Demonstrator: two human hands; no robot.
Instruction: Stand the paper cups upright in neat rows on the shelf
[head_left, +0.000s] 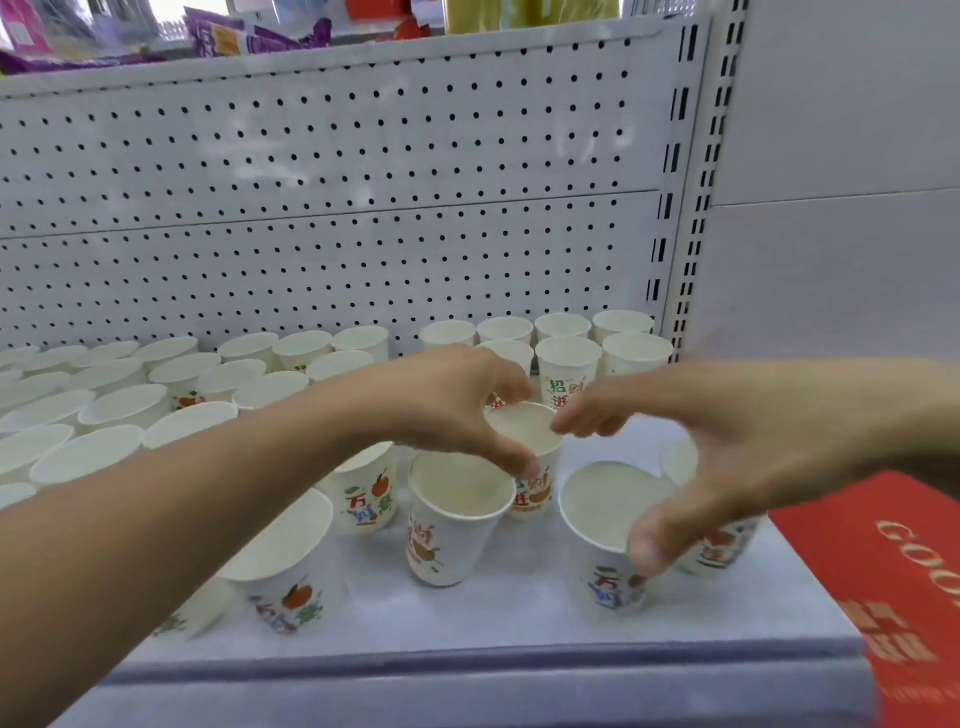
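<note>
Rear cups upright in rows on shelf; several front cups upright but unaligned. Left hand pinches rim of middle cup; right hand arches over front-right cup, grip unclear.

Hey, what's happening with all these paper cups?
A person is tidying paper cups on a store shelf. The left hand pinches the rim of a middle cup. The right hand arches over a nearer cup, grip unclear. Neat rows fill the back and left. A few loose cups stand in front.
</note>
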